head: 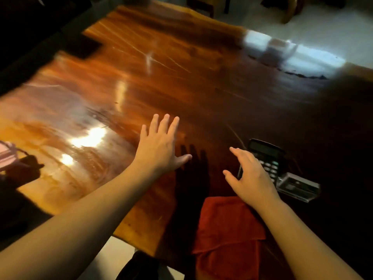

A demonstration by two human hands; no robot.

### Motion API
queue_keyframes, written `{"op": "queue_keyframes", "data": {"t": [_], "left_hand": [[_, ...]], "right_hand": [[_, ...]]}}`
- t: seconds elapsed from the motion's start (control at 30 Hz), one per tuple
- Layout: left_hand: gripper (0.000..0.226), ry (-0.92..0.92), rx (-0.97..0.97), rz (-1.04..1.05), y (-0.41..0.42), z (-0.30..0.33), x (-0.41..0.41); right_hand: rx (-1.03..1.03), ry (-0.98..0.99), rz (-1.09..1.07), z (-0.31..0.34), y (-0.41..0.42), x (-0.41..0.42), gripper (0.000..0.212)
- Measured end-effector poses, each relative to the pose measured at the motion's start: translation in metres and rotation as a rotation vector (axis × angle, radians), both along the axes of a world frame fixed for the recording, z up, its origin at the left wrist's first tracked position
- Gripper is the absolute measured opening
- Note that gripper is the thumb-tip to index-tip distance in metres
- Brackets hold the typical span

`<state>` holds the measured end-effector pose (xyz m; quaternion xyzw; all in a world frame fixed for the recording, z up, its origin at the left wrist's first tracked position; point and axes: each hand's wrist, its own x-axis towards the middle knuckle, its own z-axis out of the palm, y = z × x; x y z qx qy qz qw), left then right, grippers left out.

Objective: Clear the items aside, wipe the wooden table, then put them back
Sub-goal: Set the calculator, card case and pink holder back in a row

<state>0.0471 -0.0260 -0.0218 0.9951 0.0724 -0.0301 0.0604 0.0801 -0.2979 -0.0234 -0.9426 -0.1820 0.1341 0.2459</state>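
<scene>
A glossy wooden table (pixel 161 77) fills the view. My left hand (pixel 159 146) hovers flat over its middle with the fingers spread and nothing in it. My right hand (pixel 250 174) is open with curved fingers, just above the left edge of a black calculator (pixel 266 156). A thin dark pen-like stick (pixel 239 171) shows between its fingers; whether it is held I cannot tell. A red cloth (pixel 228 229) lies folded at the near edge, under my right wrist. A small clear box (pixel 298 187) sits to the right of the calculator.
A pink object (pixel 7 154) with a dark strap lies at the table's left edge. A dark flat thing (pixel 84 47) rests on the far left corner. Pale floor and chair legs (pixel 290 11) lie beyond the far edge. The right side of the table is in deep shadow.
</scene>
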Motion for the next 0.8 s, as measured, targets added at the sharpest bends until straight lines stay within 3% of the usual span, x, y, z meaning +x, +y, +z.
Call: {"op": "queue_keyframes", "data": {"t": [0.57, 0.8], "left_hand": [[0.122, -0.183, 0.097, 0.868, 0.251, 0.006, -0.168], [0.137, -0.206, -0.301, 1.147, 0.295, -0.017, -0.2]], "right_hand": [[-0.034, 0.134, 0.415, -0.018, 0.251, -0.052, 0.072], [-0.045, 0.163, 0.506, -0.03, 0.305, -0.075, 0.072]]}}
